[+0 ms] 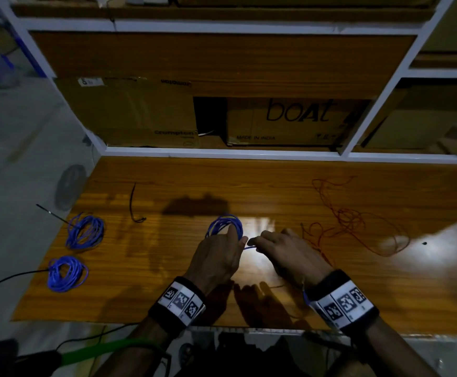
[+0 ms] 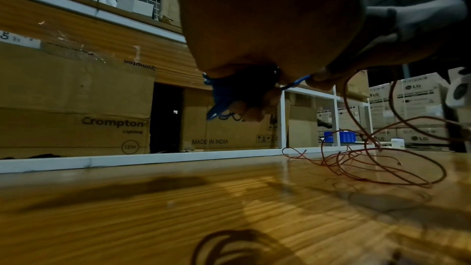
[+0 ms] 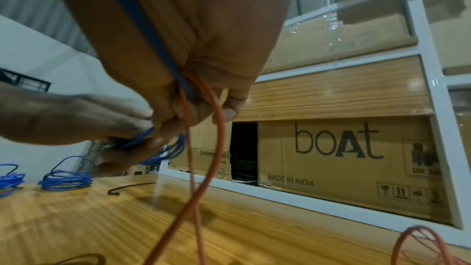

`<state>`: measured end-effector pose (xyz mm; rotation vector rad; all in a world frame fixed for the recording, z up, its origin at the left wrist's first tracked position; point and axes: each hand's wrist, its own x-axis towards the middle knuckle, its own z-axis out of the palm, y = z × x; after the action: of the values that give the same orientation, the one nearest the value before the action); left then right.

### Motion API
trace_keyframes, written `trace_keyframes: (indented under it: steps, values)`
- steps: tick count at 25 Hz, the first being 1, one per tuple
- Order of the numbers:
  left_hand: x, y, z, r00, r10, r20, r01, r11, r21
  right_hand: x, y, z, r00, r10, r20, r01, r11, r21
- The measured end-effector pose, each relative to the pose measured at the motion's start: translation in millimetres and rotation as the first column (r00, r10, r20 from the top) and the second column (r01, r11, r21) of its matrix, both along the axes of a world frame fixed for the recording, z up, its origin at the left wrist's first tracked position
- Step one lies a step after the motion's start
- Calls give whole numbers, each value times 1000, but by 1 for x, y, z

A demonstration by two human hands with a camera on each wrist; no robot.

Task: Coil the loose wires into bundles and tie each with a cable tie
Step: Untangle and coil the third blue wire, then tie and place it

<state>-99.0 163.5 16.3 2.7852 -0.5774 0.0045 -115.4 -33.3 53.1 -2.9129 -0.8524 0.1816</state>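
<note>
Blue wire coil (image 1: pixel 225 223) sits near the middle of the wooden table (image 1: pixel 249 186), held up off the surface by the left hand (image 1: pixel 216 258), whose fingers curl through its loops; the right hand (image 1: pixel 289 253), just beside it, pinches the coil's short free end (image 1: pixel 250 247). The likeliest failure, I judge, is the springy loops fanning apart if the left grip slackens while reaching for the loose black cable tie (image 1: pixel 134 204), which lies well to the far left. A second risk is tangling. The right wrist view shows a red wire (image 3: pixel 203 148) running through the right hand's fingers alongside the blue strand, something the head view barely hints at, so the red tangle (image 1: pixel 358 219) at right could be dragged along. Only the head view shows the two tied blue bundles (image 1: pixel 85 232) at the left edge with their tie tails.
</note>
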Motion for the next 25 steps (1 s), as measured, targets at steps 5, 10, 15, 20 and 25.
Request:
trace_keyframes:
  steps: [5, 10, 15, 20, 25]
  values:
    - [-3, 11, 1, 991, -131, -8, 132, 989, 68, 6, -6, 19, 991, 73, -113, -85, 991, -107]
    - [-2, 38, -5, 1000, 20, 8, -21, 995, 98, 27, -65, 25, 992, 4, -126, -8, 999, -31]
    - [-1, 55, -11, 995, 96, -11, -95, 993, 75, 29, -91, 36, 964, -221, -148, 207, 973, -105]
    - [-5, 50, -12, 952, -35, -305, -67, 946, -316, 33, -89, 13, 967, -238, 94, 248, 962, -111]
    - [-17, 36, 6, 788, -271, -552, -170, 767, -618, 46, -93, -2, 869, -358, 342, 352, 933, 82]
